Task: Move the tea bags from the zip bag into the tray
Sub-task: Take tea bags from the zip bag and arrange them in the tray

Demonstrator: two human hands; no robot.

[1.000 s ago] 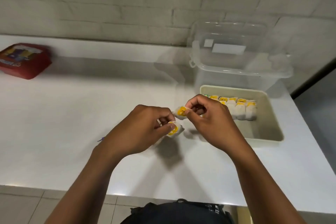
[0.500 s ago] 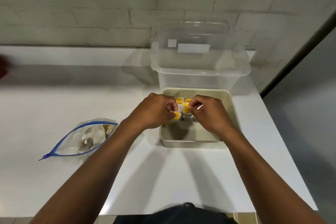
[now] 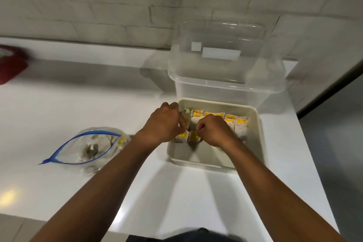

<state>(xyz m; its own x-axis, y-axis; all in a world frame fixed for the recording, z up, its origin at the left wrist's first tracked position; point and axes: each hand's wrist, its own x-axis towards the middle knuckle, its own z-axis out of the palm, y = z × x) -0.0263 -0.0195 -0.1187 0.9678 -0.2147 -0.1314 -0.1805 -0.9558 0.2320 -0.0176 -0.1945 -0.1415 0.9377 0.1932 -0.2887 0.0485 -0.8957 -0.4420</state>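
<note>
A cream tray (image 3: 257,137) sits on the white counter and holds several white tea bags with yellow labels (image 3: 240,125) standing in rows. My left hand (image 3: 164,125) and my right hand (image 3: 213,129) are both inside the tray's left part. Each hand has its fingers curled onto a tea bag in the front row: the left one (image 3: 181,136), the right one (image 3: 193,137). The clear zip bag (image 3: 86,146) with a blue zipper lies open on the counter to the left, with a few tea bags still inside.
A clear plastic bin (image 3: 225,76) with its lid up stands right behind the tray, against the brick wall. A red box (image 3: 9,65) lies at the far left. The counter's right edge runs close beside the tray.
Both hands carried a tea bag each from above the counter into the tray and lowered them to the front row. The camera swung right, then back left.
</note>
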